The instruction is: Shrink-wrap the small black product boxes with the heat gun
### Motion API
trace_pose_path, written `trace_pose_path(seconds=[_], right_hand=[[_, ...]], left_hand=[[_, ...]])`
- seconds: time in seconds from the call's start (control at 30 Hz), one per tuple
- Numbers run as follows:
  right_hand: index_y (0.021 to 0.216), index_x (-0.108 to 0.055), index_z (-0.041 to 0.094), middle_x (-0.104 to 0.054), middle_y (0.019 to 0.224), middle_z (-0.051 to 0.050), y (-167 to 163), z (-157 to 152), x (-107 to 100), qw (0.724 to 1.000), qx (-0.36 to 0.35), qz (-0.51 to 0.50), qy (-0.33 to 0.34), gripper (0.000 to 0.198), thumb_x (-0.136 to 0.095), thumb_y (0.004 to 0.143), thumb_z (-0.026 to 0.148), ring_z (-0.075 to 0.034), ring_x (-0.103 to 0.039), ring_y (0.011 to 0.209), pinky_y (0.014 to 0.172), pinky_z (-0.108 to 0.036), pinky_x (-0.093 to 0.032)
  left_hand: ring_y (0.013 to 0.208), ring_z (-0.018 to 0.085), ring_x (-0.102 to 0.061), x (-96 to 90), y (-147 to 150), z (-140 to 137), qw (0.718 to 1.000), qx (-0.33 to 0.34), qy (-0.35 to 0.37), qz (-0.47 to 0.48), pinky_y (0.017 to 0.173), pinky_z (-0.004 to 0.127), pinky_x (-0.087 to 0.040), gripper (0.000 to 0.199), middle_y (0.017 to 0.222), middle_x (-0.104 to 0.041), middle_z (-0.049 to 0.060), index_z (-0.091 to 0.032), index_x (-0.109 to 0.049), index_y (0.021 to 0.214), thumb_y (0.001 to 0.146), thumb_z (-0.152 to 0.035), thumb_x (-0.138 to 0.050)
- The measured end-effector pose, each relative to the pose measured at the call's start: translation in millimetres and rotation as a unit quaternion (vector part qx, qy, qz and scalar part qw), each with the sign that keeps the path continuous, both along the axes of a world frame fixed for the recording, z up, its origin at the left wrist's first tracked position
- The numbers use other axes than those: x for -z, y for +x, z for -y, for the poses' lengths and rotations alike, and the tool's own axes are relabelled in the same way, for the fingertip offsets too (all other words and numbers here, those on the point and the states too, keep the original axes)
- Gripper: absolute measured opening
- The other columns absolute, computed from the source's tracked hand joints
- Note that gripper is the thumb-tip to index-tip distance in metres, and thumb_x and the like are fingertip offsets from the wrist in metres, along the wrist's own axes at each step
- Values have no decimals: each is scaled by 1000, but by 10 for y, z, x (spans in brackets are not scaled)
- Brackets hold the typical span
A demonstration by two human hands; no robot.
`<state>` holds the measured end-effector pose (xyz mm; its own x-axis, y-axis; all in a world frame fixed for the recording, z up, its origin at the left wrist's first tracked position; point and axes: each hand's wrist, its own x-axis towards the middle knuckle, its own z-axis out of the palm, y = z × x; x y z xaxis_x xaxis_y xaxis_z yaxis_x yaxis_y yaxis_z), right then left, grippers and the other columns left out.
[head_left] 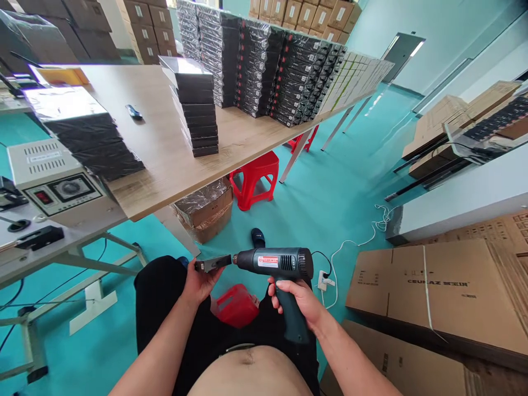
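Observation:
In my right hand (299,300) is a dark heat gun (272,261), fingers wrapped round its handle and the barrel aimed left. Its nozzle ends close to a flat dark box (213,264) held up by my left hand (201,283). The fingers of that hand grip the box from below and along its edge. Whether the nozzle touches the box I cannot tell. Both hands are over my lap, in front of the wooden table (165,170). A neat stack of black boxes (201,115) stands on the table, with another shiny-topped stack (94,135) at its left corner.
Long rows of film-wrapped black boxes (259,66) line the table's back. A red stool (258,176) and an open carton (210,212) stand below it. Large cartons (424,286) crowd my right, near a white power cord (339,264). A control machine (58,176) sits left.

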<state>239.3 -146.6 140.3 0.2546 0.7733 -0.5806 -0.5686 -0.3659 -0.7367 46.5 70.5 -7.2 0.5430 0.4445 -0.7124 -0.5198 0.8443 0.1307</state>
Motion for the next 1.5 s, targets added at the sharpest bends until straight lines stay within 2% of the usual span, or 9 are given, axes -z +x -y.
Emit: trace_pose_path(seconds=[0.23, 0.33, 0.5, 0.93, 1.1, 1.23, 1.33, 1.43, 1.5], right_hand=[[101, -66, 13, -67, 83, -6, 51, 48, -10, 1000, 28, -4, -2, 28, -60, 81, 32, -13, -62, 62, 51, -22, -48], [103, -65, 14, -67, 85, -6, 106, 140, -22, 999, 32, -11, -6, 29, -59, 82, 32, -14, -63, 64, 52, -22, -48], [102, -66, 13, -67, 84, -6, 140, 298, -47, 1000, 8, -12, -28, 28, -59, 81, 31, -14, -63, 63, 52, -23, -48], [104, -66, 11, -67, 83, -8, 39, 281, -79, 996, -89, 3, -14, 30, -59, 82, 30, -14, -63, 61, 50, -23, -49], [103, -65, 13, -67, 83, -6, 35, 282, -80, 999, -32, 27, -26, 29, -60, 82, 31, -13, -63, 61, 53, -23, -49], [104, -65, 11, -67, 81, -7, 64, 364, -70, 996, -84, -8, -13, 31, -58, 81, 30, -14, -63, 59, 48, -23, -47], [105, -65, 12, -67, 84, -7, 62, 357, -88, 998, -56, -2, -13, 31, -58, 81, 31, -14, -63, 61, 51, -23, -48], [104, -65, 13, -67, 84, -6, 18, 263, -135, 999, -45, 17, -16, 30, -59, 81, 32, -13, -63, 62, 53, -23, -49], [103, -66, 13, -68, 84, -6, -31, 178, -170, 997, -75, 20, -8, 31, -62, 79, 32, -14, -63, 62, 53, -23, -49]], left_hand=[[87, 29, -68, 10, -27, -4, 998, 8, 64, -7, 74, 47, -58, 33, 97, -69, 12, -16, -58, 107, 74, -23, -56], [75, 25, -68, 36, -1, -11, 996, 4, 81, -42, 71, 45, -57, 36, 85, -71, 8, -15, -61, 95, 61, -10, -51], [58, 22, -64, 112, 39, -26, 989, -19, 99, -113, 62, 41, -57, 26, 63, -63, 4, -15, -56, 71, 47, -9, -46], [61, 24, -64, 97, -2, -36, 992, -21, 86, -86, 69, 45, -56, 27, 66, -64, 6, -15, -59, 71, 47, -12, -47], [64, 25, -64, 29, -10, -33, 994, -6, 79, -76, 68, 45, -55, 29, 69, -65, 7, -15, -59, 73, 46, -14, -48], [63, 23, -62, 67, 18, -20, 988, 18, 109, -110, 64, 40, -53, 26, 66, -62, 5, -15, -58, 70, 45, -15, -47], [63, 20, -58, 155, 64, 25, 946, 42, 249, -205, 62, 32, -49, 28, 66, -60, 1, -17, -60, 74, 47, -13, -49], [72, 19, -57, 219, 98, 79, 853, 98, 422, -290, 68, 29, -47, 33, 73, -61, -2, -19, -65, 81, 50, -9, -57], [82, 21, -57, 221, 106, 102, 806, 130, 491, -304, 78, 31, -46, 34, 79, -62, 0, -20, -67, 79, 49, -6, -63]])
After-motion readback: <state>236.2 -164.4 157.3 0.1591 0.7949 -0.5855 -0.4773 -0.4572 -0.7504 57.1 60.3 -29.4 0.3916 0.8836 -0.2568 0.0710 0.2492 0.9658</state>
